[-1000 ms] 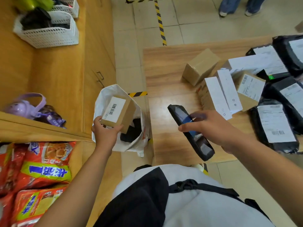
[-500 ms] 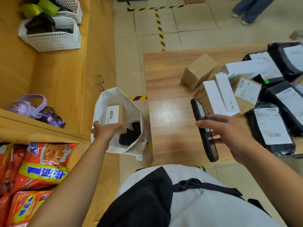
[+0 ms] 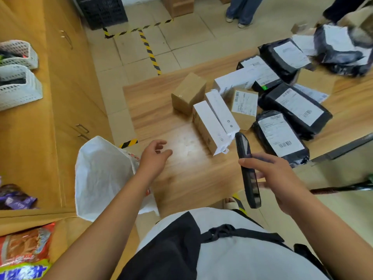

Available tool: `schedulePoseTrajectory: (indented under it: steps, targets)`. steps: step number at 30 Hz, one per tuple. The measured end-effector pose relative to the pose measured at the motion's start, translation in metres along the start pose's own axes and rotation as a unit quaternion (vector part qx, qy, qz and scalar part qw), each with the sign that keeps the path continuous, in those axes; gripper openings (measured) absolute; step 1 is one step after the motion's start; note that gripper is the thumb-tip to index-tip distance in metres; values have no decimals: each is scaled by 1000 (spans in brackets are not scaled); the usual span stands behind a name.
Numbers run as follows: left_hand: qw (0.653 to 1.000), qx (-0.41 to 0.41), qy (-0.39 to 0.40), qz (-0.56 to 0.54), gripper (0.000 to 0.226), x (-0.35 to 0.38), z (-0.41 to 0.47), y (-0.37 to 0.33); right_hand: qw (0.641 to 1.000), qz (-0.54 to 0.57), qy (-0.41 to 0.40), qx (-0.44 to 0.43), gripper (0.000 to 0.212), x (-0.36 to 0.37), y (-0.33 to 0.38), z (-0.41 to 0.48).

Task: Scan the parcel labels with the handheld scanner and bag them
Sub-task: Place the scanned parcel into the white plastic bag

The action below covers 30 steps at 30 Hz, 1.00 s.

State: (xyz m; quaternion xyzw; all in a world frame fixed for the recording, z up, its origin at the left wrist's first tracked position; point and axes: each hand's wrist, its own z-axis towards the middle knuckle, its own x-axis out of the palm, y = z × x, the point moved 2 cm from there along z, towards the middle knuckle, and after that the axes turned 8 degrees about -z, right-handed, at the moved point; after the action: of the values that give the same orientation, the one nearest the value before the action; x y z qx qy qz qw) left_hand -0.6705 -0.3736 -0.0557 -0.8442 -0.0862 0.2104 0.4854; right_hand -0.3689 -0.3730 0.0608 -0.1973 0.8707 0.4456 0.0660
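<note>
My right hand (image 3: 276,178) grips the black handheld scanner (image 3: 247,172), held on edge over the table's near right part. My left hand (image 3: 154,156) hovers empty with fingers apart above the table's left edge, just right of the white bag (image 3: 101,174) that hangs beside the table. The bag's inside is hidden from here. On the wooden table (image 3: 181,174) lie a brown box (image 3: 188,92), two long white boxes (image 3: 214,122), a small labelled brown box (image 3: 243,105) and several black labelled mailers (image 3: 280,136).
A wooden cabinet (image 3: 60,110) with white baskets (image 3: 18,85) runs along the left. Snack packets (image 3: 24,247) lie at the lower left. A person's legs (image 3: 240,11) stand at the far side, by yellow-black floor tape (image 3: 149,51). Another person's hands handle a mailer (image 3: 343,49) at the far right.
My left hand has let go of the small labelled box into the white bag and moved right over the table. The scanner has turned on edge and shifted right.
</note>
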Motion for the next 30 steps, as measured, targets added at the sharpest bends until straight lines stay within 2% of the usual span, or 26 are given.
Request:
schedulePoseTrajectory:
  steps: [3, 6, 9, 15, 18, 21, 24, 26, 30]
  targets:
    - [999, 0, 42, 7, 35, 52, -2, -31, 999, 34, -20, 5, 11, -28, -11, 0]
    - [999, -4, 44, 12, 60, 99, -6, -54, 997, 62, -37, 10, 9, -57, -18, 1]
    - [1000, -16, 15, 15, 78, 136, -10, -67, 996, 78, -42, 10, 22, -84, -27, 7]
    - [996, -33, -75, 29, 85, 180, -13, -69, 995, 88, -42, 9, 34, -124, -41, 27]
    - [991, -48, -120, 42, 92, 190, -13, -68, 997, 81, -8, 5, 55, -135, -43, 37]
    - [987, -57, -146, 42, 88, 192, -13, -67, 998, 68, 5, 8, 88, -145, -43, 47]
    - [984, -62, -160, 47, 76, 188, -18, -61, 998, 51, 20, -8, 97, -155, -43, 57]
    - [982, -71, -176, 21, 63, 179, -27, -53, 998, 50, 37, -16, 93, -159, -44, 65]
    - [974, -101, -197, -49, 47, 158, -50, -33, 995, 34, 89, -27, 71, -161, -45, 81]
